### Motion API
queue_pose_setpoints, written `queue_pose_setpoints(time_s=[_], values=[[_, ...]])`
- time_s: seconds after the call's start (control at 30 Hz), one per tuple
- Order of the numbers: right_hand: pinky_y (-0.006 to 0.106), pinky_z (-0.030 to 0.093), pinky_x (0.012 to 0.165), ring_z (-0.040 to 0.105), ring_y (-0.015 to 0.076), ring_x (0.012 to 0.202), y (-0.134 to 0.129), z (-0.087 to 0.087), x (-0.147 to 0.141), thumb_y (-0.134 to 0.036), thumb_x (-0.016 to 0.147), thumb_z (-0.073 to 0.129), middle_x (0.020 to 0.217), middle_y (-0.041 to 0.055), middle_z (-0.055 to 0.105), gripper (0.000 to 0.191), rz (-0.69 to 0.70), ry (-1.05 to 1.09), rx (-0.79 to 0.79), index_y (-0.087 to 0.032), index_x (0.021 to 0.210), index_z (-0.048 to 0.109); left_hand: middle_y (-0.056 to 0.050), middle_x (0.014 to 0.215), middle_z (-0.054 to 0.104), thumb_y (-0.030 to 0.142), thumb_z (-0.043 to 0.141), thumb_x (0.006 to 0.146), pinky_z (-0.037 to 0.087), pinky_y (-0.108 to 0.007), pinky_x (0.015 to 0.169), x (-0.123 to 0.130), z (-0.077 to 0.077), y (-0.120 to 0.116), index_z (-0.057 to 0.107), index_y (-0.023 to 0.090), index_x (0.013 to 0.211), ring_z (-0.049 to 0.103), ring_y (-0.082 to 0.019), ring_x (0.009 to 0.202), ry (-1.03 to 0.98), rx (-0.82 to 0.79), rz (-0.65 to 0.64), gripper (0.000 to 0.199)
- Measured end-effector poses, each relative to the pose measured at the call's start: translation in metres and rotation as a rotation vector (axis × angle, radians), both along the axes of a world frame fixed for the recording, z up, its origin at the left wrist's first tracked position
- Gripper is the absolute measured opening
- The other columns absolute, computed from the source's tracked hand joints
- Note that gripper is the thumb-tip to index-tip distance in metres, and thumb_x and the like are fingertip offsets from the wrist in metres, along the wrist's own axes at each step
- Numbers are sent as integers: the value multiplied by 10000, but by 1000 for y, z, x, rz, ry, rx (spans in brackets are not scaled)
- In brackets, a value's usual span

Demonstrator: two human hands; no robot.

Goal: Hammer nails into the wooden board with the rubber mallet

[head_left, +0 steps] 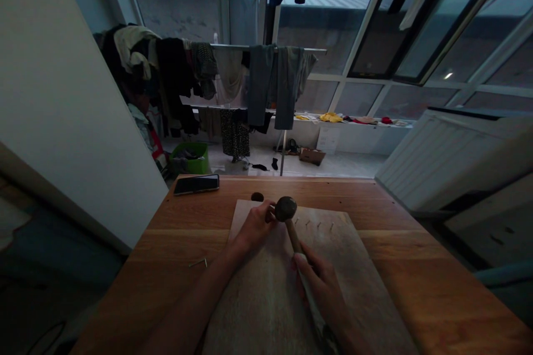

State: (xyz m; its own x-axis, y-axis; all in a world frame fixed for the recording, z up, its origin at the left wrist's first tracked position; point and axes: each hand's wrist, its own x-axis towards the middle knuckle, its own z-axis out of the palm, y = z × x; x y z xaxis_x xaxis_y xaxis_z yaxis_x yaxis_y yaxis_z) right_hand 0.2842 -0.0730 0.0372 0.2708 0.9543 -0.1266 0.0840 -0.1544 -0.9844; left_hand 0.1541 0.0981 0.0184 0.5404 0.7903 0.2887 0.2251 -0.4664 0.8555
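Observation:
My right hand (pixel 318 274) is wrapped around the handle of a hammer (pixel 286 208) with a rounded dark head. The hammer head is over the far part of a wooden board (pixel 266 288). Just left of the head, my left hand (pixel 260 221) has its fingers closed in a pinch; whatever they hold is hidden or too small to make out. To the right of the hammer head, several thin nails (pixel 319 226) stand in a row near the board's far edge, some leaning. A couple of loose nails (pixel 198 262) lie on the table, left of my left forearm.
Under the board is a wooden table (pixel 162 283). A phone (pixel 196 184) lies at its far left corner, and a dark round spot (pixel 257 197) shows just beyond the board. Behind the table stand a laundry rack (pixel 233 47) hung with clothes and a green basket (pixel 200 158).

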Motion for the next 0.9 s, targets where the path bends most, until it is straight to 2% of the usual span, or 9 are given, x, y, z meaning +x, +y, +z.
queue_pose_setpoints(time_s=[0.07, 0.13, 0.23, 0.33, 0.43, 0.57, 0.7, 0.8, 0.9], values=[[230, 428, 347, 476, 109, 369, -1, -1, 1, -640, 862, 602, 603, -53, 556, 696, -16, 2, -5, -128, 1333, 633, -47, 1048, 650, 123, 690, 779, 521, -273, 727, -12, 7, -2, 583, 181, 1162, 637, -149, 794, 73, 59, -8, 402], [228, 417, 342, 477, 113, 381, -2, -1, 1, -661, 833, 623, 592, -50, 551, 714, -44, -10, -14, -120, 1298, 651, -67, 1165, 584, 151, 656, 805, 516, -292, 788, -37, 21, -7, 580, 196, 1138, 619, -162, 883, 230, 117, -30, 345], [224, 400, 339, 453, 118, 379, -5, -1, 2, -687, 819, 623, 519, -62, 500, 717, -48, -5, -33, -104, 1234, 670, -67, 1100, 580, 152, 570, 834, 484, -301, 809, -91, 45, -18, 598, 194, 964, 592, -190, 926, 624, 81, -77, 140], [226, 392, 341, 448, 119, 370, -6, 0, 1, -688, 817, 623, 503, -65, 492, 702, -48, 13, -25, -113, 1216, 670, -84, 1073, 576, 205, 553, 829, 460, -318, 791, -141, 57, -34, 595, 182, 949, 580, -218, 923, 869, 39, 73, 129], [231, 407, 357, 489, 127, 391, -6, 4, -1, -682, 801, 634, 540, -51, 519, 683, -63, -8, -15, -121, 1187, 688, -108, 1085, 563, 174, 555, 783, 450, -319, 789, -168, 52, -49, 578, 171, 855, 580, -228, 933, 998, 1, 178, 76], [242, 408, 356, 485, 124, 382, -5, 8, -2, -691, 789, 619, 574, -41, 543, 686, -56, -41, -31, -122, 1165, 695, -114, 1054, 573, 128, 542, 771, 430, -308, 785, -177, 42, -57, 537, 178, 746, 579, -226, 948, 1013, 41, 206, 56], [244, 407, 356, 493, 135, 390, -6, 6, -1, -707, 783, 618, 547, -51, 512, 717, -58, -27, -36, -113, 1179, 678, -55, 875, 618, 142, 519, 820, 388, -296, 680, -172, 46, -47, 542, 184, 774, 577, -189, 785, 882, 19, 246, 66], [244, 395, 343, 473, 133, 377, -5, 2, 0, -710, 794, 608, 528, -57, 499, 736, -59, -11, -25, -104, 1210, 656, -12, 779, 633, 174, 537, 849, 386, -272, 640, -151, 50, -30, 587, 180, 834, 579, -161, 704, 644, -9, 216, 53], [247, 404, 341, 476, 137, 379, -4, 1, 0, -704, 792, 615, 529, -57, 496, 750, -69, -9, -18, -100, 1236, 646, -6, 792, 666, 177, 577, 849, 430, -252, 665, -111, 45, -13, 648, 173, 879, 600, -145, 711, 395, 23, 106, 78]])
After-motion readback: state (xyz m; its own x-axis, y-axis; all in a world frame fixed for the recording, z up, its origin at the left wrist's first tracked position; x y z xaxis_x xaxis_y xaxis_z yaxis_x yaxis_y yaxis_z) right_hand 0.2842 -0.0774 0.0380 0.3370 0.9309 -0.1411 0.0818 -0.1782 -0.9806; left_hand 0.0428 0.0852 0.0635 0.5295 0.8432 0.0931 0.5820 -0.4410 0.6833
